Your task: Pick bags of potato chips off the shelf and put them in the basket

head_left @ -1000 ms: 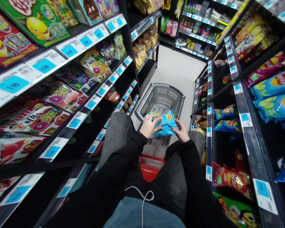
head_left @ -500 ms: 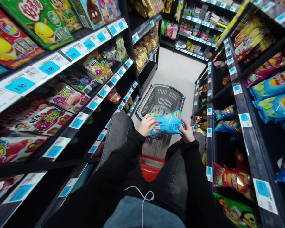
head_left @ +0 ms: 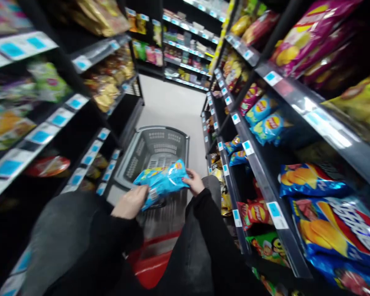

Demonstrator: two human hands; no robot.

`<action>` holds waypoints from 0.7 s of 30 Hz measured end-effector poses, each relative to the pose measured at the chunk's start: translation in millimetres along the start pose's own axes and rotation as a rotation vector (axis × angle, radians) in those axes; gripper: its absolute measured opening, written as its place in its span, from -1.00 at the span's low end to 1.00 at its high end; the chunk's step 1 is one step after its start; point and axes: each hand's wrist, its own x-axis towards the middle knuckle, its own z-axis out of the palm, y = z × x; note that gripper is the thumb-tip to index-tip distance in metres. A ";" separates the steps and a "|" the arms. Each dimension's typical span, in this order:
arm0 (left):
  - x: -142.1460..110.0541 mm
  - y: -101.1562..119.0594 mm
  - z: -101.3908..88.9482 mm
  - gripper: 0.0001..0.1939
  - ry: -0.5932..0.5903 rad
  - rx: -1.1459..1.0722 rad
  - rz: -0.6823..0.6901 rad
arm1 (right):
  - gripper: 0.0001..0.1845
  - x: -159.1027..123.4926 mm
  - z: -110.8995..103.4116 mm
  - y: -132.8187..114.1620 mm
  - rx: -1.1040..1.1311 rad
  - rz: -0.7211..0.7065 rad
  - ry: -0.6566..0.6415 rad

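Observation:
A light-blue bag of chips (head_left: 165, 181) is stretched between my two hands, lying sideways above the near end of a grey shopping basket (head_left: 156, 137). My left hand (head_left: 132, 201) is closed around the bag's left end, its fingertips partly hidden. At the other end my right hand (head_left: 195, 182) pinches the edge, with a dark red nail showing on the front. Through the basket's slotted walls and bottom I see grey plastic; the bag covers part of its near side.
Chip bags (head_left: 269, 121) fill the shelves close on my right. Packaged sweets and a red-lidded tub (head_left: 48, 165) stand on the left shelves. Pale floor (head_left: 166, 96) runs ahead to a back shelf. A red piece (head_left: 152, 265) lies between my knees.
My view has swung to the right, so more of the chip shelves shows. The bag is still in both hands and now tilts, its right end higher.

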 end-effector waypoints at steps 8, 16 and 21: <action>4.4 -19.2 21.6 -0.74 -0.149 -0.160 0.104 | -0.72 5.1 -8.0 -5.3 0.056 0.157 0.059; 3.3 -5.1 19.5 -0.70 -0.100 -0.089 -0.019 | -0.52 -8.9 2.0 -28.8 0.198 0.215 0.018; 7.5 14.0 28.0 -0.68 0.048 0.074 -0.059 | -0.08 -28.1 43.2 -2.3 0.344 0.022 0.104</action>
